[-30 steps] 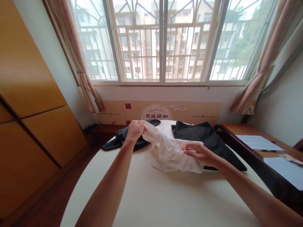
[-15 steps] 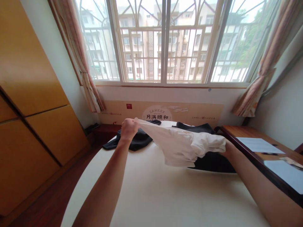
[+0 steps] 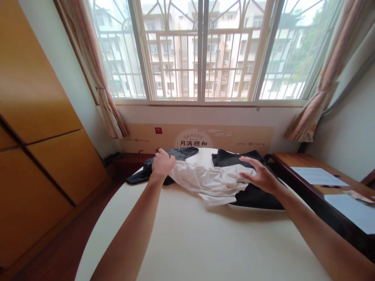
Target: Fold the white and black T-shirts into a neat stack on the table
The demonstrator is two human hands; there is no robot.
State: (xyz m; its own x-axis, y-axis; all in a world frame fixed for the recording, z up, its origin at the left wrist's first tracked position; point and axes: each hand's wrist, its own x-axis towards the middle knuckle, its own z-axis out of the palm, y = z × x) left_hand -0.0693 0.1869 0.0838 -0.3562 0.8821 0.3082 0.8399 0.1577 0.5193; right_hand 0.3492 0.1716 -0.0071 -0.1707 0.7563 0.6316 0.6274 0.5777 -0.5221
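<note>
White cloth [image 3: 209, 181]: we see a soft, plain garment, thin enough to fall into many small creases, its exact kind unclear to us.
Creases: on the left half we find long, shallow folds running lengthwise; toward the right they bunch into a thicker, rumpled heap.
Lower edge: we see a flap hanging toward the near side, its border fairly straight.
Place on the table: the cloth stretches crosswise over the far part of the white table [image 3: 181, 238], its right portion in front of and partly over the black garment [image 3: 260, 198], its left end by the dark garment [image 3: 143, 174].
Left hand [image 3: 163, 162]: we see its back, fingers bent and pointing away, at the cloth's left end; we cannot tell whether they grip any fabric.
Right hand [image 3: 259, 175]: open, fingers extended leftward, thumb well apart below them, over the cloth's bunched right end; we see nothing held, and contact is unclear.
Forearms: we see both bare, reaching in from the lower corners and slanting inward.
</note>
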